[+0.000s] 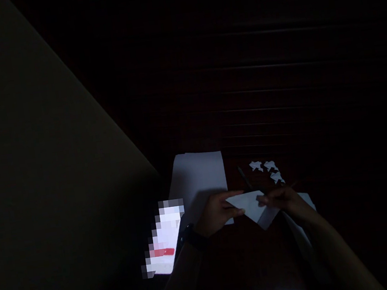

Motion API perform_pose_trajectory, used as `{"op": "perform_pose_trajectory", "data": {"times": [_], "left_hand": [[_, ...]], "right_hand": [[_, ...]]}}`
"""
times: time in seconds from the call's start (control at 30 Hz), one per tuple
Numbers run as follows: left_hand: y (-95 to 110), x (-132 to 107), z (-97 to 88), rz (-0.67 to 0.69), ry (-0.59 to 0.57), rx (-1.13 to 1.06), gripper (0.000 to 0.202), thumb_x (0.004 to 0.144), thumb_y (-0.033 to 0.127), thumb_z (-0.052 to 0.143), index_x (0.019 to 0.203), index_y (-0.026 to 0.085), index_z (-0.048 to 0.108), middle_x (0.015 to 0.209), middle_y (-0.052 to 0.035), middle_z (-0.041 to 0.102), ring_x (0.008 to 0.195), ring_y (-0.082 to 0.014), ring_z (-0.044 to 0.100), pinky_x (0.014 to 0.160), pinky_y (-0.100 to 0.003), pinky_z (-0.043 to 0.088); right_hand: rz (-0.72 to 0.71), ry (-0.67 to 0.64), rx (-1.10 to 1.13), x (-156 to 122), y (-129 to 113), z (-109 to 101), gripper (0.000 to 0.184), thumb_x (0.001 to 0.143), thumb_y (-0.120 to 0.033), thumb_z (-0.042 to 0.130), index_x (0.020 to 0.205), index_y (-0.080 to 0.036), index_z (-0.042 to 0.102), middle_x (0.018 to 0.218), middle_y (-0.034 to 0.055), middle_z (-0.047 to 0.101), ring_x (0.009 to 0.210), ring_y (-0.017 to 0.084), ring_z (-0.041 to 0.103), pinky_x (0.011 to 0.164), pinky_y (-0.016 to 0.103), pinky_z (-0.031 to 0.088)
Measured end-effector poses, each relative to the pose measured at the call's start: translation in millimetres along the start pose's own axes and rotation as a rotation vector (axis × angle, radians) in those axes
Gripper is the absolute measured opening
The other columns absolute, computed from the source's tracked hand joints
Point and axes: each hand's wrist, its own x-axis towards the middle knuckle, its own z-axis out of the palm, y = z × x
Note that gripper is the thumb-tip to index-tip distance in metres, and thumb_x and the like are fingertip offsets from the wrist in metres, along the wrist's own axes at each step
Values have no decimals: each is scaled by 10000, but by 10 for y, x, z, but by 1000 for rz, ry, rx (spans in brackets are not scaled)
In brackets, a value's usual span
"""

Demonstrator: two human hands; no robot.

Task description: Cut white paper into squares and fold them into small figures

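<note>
A folded sheet of white paper (249, 203) is held up above the dark table, its outline roughly a triangle with a point at the bottom. My left hand (218, 212) pinches its left corner between thumb and fingers; a dark band circles that wrist. On the right side, my right hand (286, 199) grips the paper's edge with thumb and fingertips. Beyond the hands lie several small folded paper figures (270, 166). A dark pen (244, 176) rests on the table just behind the folded sheet. Dim light hides the finer creases.
Left of the hands lies a stack of white paper (199, 170). A lit phone-like screen (165, 243), partly pixelated, stands by my left forearm. More white paper (299, 231) lies partly under my right arm. A pale wall (56, 158) rises at left; dark slatted panelling (258, 70) stands behind.
</note>
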Motion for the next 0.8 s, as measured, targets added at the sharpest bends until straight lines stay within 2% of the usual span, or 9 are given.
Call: {"op": "perform_pose_trajectory", "data": {"times": [0.07, 0.17, 0.23, 0.33, 0.5, 0.57, 0.63, 0.73, 0.8], "left_hand": [[3, 6, 10, -7, 19, -18, 550, 648, 276, 726, 1160, 153, 566, 940, -87, 679, 805, -201, 636, 720, -327, 513], [21, 16, 23, 6, 60, -18, 413, 689, 354, 684, 1035, 133, 635, 921, -78, 673, 775, -189, 631, 693, -314, 522], [27, 26, 22, 14, 98, 22, 323, 751, 413, 604, 861, 117, 676, 794, -58, 671, 698, -171, 624, 616, -277, 519], [1, 47, 5, 10, 202, 107, 393, 800, 460, 520, 669, 114, 651, 615, -33, 624, 569, -138, 581, 491, -224, 458], [-64, 79, -16, 39, 251, 83, 356, 806, 444, 523, 764, 115, 653, 681, -37, 635, 606, -138, 574, 509, -220, 441], [-62, 80, -18, 31, 262, 37, 348, 803, 441, 529, 807, 114, 650, 713, -46, 645, 631, -150, 588, 536, -235, 462], [-39, 70, -22, 19, 282, -9, 338, 796, 435, 541, 842, 116, 644, 755, -57, 654, 657, -163, 604, 551, -248, 477], [16, 32, -35, 2, 272, -73, 334, 750, 389, 617, 964, 133, 619, 873, -77, 666, 723, -182, 626, 570, -255, 487], [47, 0, -41, -31, 188, -102, 436, 687, 326, 693, 1066, 143, 581, 913, -90, 667, 742, -191, 633, 574, -258, 488]], "right_hand": [[-53, -37, 7, -20, 0, -34, 214, 622, -341, 733, 778, -194, 727, 811, 49, 704, 777, 221, 612, 723, 333, 461], [-74, -73, 55, -51, -3, -68, 321, 607, -259, 740, 923, -227, 697, 919, 35, 686, 812, 210, 606, 717, 329, 476], [-40, -120, 102, -69, -16, -65, 412, 614, -230, 730, 1021, -241, 661, 979, 34, 671, 819, 207, 609, 714, 335, 488], [5, -219, 176, -93, -57, -26, 503, 617, -197, 718, 1105, -258, 614, 1068, 30, 646, 892, 214, 603, 770, 351, 488], [8, -291, 215, -108, -113, 34, 564, 615, -184, 714, 1156, -262, 574, 1109, 35, 628, 977, 229, 576, 833, 374, 466], [-19, -240, 214, -87, -92, 31, 548, 608, -189, 724, 1136, -249, 590, 1106, 46, 630, 987, 242, 571, 830, 380, 465], [-53, -133, 204, -48, -40, 13, 505, 601, -212, 739, 1092, -230, 619, 1064, 61, 647, 959, 253, 582, 800, 381, 474], [-103, 142, 161, 24, 60, -28, 439, 583, -269, 763, 1006, -216, 660, 965, 63, 671, 885, 255, 598, 737, 373, 486], [-130, 325, 151, 62, 112, -50, 440, 576, -304, 770, 995, -220, 663, 916, 53, 671, 841, 247, 602, 693, 359, 489]]}}
